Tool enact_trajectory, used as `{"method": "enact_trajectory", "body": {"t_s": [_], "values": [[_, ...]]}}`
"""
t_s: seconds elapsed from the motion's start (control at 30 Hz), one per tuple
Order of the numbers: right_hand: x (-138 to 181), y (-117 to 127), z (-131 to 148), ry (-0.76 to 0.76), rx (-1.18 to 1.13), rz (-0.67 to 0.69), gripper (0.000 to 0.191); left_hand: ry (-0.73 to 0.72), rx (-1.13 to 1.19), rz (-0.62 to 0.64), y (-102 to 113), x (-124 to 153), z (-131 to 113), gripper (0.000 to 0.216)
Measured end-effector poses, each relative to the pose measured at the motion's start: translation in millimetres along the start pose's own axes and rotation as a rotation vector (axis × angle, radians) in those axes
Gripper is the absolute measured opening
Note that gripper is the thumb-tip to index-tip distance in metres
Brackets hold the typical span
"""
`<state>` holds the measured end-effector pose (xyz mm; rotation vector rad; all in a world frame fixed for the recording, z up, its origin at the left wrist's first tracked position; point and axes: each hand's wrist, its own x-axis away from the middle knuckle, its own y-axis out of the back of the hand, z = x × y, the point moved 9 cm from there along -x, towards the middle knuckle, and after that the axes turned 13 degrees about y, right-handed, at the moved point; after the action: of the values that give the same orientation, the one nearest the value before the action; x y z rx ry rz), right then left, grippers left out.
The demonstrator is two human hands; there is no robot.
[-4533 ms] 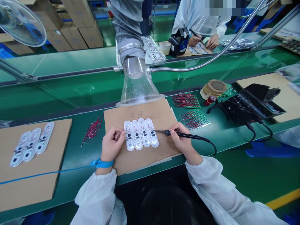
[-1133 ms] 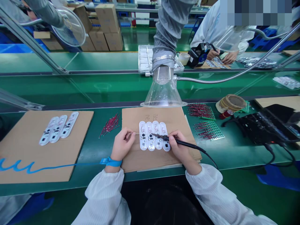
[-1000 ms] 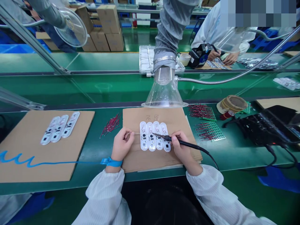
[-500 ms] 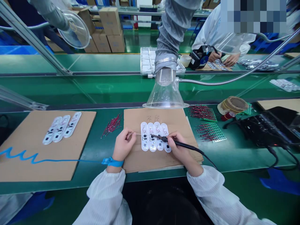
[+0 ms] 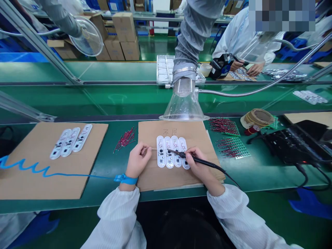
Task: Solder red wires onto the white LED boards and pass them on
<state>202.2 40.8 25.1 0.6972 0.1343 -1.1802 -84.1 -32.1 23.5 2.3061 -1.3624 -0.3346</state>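
My right hand (image 5: 197, 162) grips a soldering iron (image 5: 202, 160), its tip over the second white circuit board (image 5: 169, 159) from the left. Between the thumb and fingers of my left hand (image 5: 139, 157) is a thin solder wire (image 5: 154, 149), reaching right toward the iron's tip. Several rounded white boards stand side by side on a cardboard sheet (image 5: 178, 180), with red handwriting on their upper parts. Whether the solder touches the tip is too small to tell. A blue wrist strap (image 5: 126, 179) circles my left wrist, its coiled cord running left.
Red wires (image 5: 125, 139) lie left of the cardboard; green boards with red wires (image 5: 233, 147) lie right. A clear fume hood (image 5: 184, 105) hangs above. Three white boards (image 5: 71, 142) rest on the left cardboard. A black soldering station (image 5: 298, 141) stands right. A co-worker's hands (image 5: 255, 69) are across the bench.
The view has shifted slightly. Both hands keep nearly the same place over the boards, with the iron and solder still held. The coiled blue cord has shifted a little.
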Motion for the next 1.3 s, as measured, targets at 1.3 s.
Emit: {"method": "enact_trajectory", "body": {"t_s": [1.3], "values": [[-9,-20,10,0.007,-0.042,-0.027,0.013,-0.002,0.063,-0.136,11,0,2,0.020]]}}
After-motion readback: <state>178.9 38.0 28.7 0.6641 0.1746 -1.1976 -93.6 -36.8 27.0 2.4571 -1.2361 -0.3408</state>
